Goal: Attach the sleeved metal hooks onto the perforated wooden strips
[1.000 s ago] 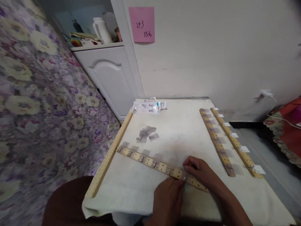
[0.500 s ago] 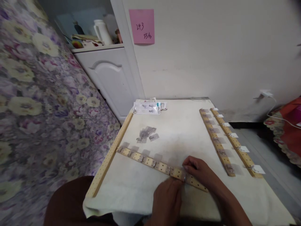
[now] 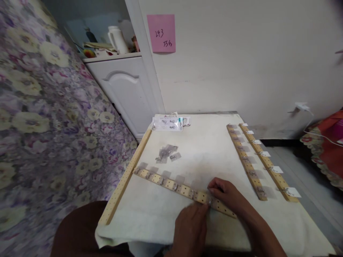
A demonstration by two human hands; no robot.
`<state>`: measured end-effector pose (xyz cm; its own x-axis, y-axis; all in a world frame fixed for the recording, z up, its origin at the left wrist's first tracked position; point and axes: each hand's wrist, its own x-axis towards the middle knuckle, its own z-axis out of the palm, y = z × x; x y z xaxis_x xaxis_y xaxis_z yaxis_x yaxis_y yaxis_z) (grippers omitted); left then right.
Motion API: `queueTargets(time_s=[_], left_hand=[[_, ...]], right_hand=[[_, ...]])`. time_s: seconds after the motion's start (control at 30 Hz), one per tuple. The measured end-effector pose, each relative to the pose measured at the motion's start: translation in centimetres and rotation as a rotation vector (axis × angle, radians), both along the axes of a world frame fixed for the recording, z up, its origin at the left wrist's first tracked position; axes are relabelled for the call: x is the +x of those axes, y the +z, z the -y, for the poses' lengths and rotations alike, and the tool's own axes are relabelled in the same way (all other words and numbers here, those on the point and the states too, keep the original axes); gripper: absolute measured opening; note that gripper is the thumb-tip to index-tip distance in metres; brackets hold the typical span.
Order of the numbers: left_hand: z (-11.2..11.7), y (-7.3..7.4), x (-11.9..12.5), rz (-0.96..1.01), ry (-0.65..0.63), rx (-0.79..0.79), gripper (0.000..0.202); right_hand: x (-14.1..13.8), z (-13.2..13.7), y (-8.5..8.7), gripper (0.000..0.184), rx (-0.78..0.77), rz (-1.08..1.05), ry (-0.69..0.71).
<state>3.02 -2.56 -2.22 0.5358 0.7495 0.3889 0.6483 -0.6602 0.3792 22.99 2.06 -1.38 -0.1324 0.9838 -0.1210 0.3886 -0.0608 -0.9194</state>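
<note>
Dim, even light here, palest across the desk (image 3: pixel 206 142); flowered curtain (image 3: pixel 53 142) stretched and soft at far left, dark blur in the upper right corner!

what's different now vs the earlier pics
Very little: the left hand's fingertips have shifted slightly up, toward the small metal hook on the near perforated strip. The right hand stays at that strip; the strip, the loose clear packets and the two strips at right look unmoved.
</note>
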Motion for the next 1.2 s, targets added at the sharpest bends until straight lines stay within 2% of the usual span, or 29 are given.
queueTargets(time_s=[0.37, 0.87, 1.2], left_hand=[[0.0, 0.1, 0.0, -0.001, -0.009, 0.017, 0.041], [0.1, 0.4, 0.4, -0.141, 0.025, 0.033, 0.041], [0.1, 0.5, 0.6, -0.1, 0.018, 0.022, 0.045]], right_hand=[[0.0, 0.0, 0.0, 0.006, 0.01, 0.009, -0.003], [-0.1, 0.3, 0.7, 0.007, 0.049, 0.085, -0.022], [1.7, 0.7, 1.0, 0.016, 0.001, -0.004, 0.0]])
